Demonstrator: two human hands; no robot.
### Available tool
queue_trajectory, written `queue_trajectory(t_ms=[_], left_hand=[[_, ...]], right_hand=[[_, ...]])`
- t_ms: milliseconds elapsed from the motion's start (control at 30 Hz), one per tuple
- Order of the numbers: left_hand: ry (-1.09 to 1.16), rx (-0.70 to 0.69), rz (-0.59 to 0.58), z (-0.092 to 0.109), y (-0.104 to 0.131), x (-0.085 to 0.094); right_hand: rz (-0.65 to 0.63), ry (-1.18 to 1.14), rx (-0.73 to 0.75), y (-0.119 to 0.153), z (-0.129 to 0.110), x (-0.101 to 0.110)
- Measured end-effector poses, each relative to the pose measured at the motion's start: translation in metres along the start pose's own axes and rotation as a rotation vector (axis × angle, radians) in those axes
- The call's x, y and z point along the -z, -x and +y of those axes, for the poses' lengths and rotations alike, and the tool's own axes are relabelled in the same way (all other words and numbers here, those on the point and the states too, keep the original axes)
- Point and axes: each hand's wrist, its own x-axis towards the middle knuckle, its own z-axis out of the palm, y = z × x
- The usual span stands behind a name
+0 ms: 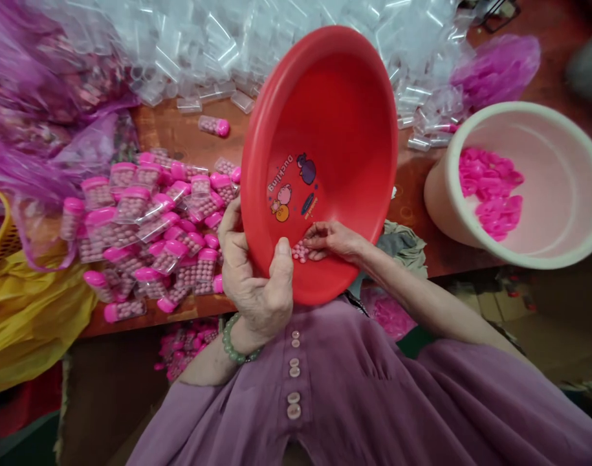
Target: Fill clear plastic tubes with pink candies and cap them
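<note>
My left hand (261, 278) grips the near-left rim of a red plastic basin (347, 123), thumb inside and fingers round the outside. The basin is tilted up on its side, with duck pictures printed on its inner floor. Low inside it, my right hand (332, 239) has its fingers bent together on a small cluster of pink beads (300, 251). Some of the beads are hidden under the fingers. Left of the basin lies a heap of clear bottles with pink caps (150, 226), filled with similar beads.
A large pile of clear empty bottles (193, 45) covers the table's far side. On the right stands a cream bucket (558, 175) holding pink caps (492, 188). Purple plastic bags (28, 71) and a yellow bag (28, 317) lie left. A grey cloth (405, 246) sits behind my right forearm.
</note>
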Motion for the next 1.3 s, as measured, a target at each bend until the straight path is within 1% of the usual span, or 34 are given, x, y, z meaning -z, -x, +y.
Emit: queue_trajectory(t_ms=[100,267,367,433,500,600,700,800,933,1000,1067,1100,1133,1167,1233,1267,1300], left_hand=[[0.023,-0.010,0.010,-0.003,0.000,0.000],[0.019,-0.021,0.028,-0.016,0.000,0.001],[-0.013,-0.021,0.038,-0.022,-0.002,0.003],[-0.034,-0.011,0.038,-0.023,-0.003,0.003],[-0.017,0.011,0.045,-0.023,-0.003,0.004],[0.074,0.081,0.064,-0.025,-0.004,0.005],[0.166,0.172,0.072,-0.034,-0.005,0.010],[0.177,0.258,0.089,-0.053,-0.013,0.017],[0.134,0.395,0.084,-0.083,-0.031,0.026],[0.098,0.454,0.044,-0.096,-0.039,0.027],[0.043,0.470,-0.034,-0.105,-0.042,0.026],[-0.001,0.445,-0.078,-0.108,-0.043,0.025],[-0.064,0.391,-0.116,-0.108,-0.043,0.025],[-0.146,0.308,-0.146,-0.107,-0.042,0.026],[-0.318,0.084,-0.200,-0.098,-0.042,0.028],[-0.375,-0.025,-0.255,-0.092,-0.044,0.030],[-0.387,-0.115,-0.341,-0.086,-0.045,0.032]], right_hand=[[-0.095,-0.070,-0.047,0.000,-0.001,-0.007],[-0.225,-0.130,-0.102,0.002,-0.003,-0.013],[-0.288,-0.168,-0.129,0.003,-0.006,-0.015],[-0.357,-0.198,-0.141,0.002,-0.007,-0.017],[-0.427,-0.226,-0.135,0.000,-0.008,-0.019],[-0.499,-0.256,-0.095,-0.003,-0.010,-0.024],[-0.544,-0.291,-0.046,-0.004,-0.015,-0.033],[-0.514,-0.374,0.029,-0.002,-0.024,-0.041],[-0.387,-0.470,0.111,0.006,-0.038,-0.048],[-0.302,-0.503,0.144,0.011,-0.043,-0.049],[-0.201,-0.526,0.167,0.015,-0.047,-0.048],[-0.157,-0.527,0.173,0.017,-0.048,-0.047],[-0.120,-0.525,0.175,0.018,-0.048,-0.045],[-0.092,-0.520,0.173,0.019,-0.049,-0.043],[-0.055,-0.513,0.164,0.022,-0.050,-0.039],[-0.048,-0.512,0.160,0.023,-0.050,-0.037],[-0.047,-0.513,0.157,0.024,-0.050,-0.036]])
